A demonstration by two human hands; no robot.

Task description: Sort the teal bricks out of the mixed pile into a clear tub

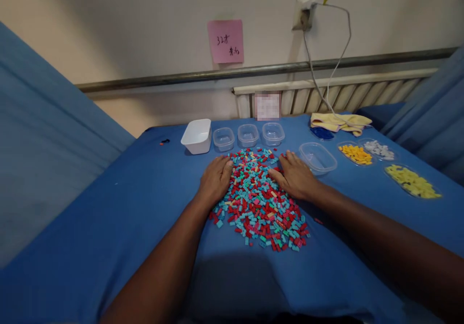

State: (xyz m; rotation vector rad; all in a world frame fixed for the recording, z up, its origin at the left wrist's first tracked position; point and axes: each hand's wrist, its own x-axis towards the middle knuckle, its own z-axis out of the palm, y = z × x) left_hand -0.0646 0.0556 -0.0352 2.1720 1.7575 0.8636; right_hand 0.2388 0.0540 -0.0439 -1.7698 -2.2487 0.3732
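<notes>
**Both hands flank the brick pile**

A heap of small red, teal and pale bricks [259,201] lies on the blue cloth [108,227], between the two hands. The left hand [214,179] rests palm down on the heap's left edge, fingers together and lying flat, tips touching the bricks. The right hand [295,175] lies palm down on the right edge, fingers loosely together, tips among the bricks. Neither hand pinches anything. Beyond the heap stand a white tub [196,136] and three clear tubs [248,135]; a larger clear tub [318,158] sits just right of the right hand.
</notes>
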